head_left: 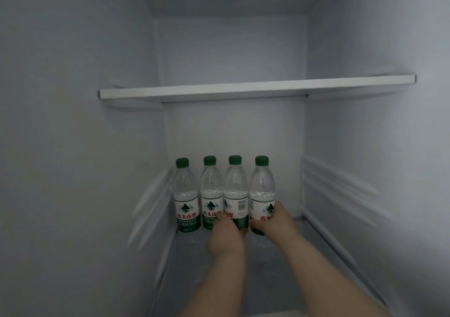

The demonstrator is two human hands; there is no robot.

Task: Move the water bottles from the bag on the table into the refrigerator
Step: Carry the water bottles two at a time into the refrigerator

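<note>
- Head view: the refrigerator [73,146] is seen from the front with its pale inner walls in dim light. An upper shelf [255,89] runs across it from wall to wall.
- Four water bottles [210,187] stand upright in a row along the back edge of the lower shelf [316,263], closer to its back left corner than to its right one.
- All four have green caps and white-and-green labels with red characters; the third one's label is turned so that a barcode shows.
- The leftmost bottle [186,202] stands just beside the left wall, a little apart from the second bottle [211,202].
- The second bottle, third bottle [235,195] and fourth bottle [261,192] stand shoulder to shoulder, touching or very nearly so.
- The left hand [225,238] reaches in from the front edge and is curled round the lower part of the third bottle, with the thumb lying across the seam between the second and third.
- The right hand [280,221] grips the fourth bottle at label height, thumb on its left side and fingers wrapped round its right.
- Both forearms cross the shelf from its front edge, side by side and not touching.
- Ribbed ledges [341,190] line the right wall beside the row, with matching ones on the left wall.
</note>
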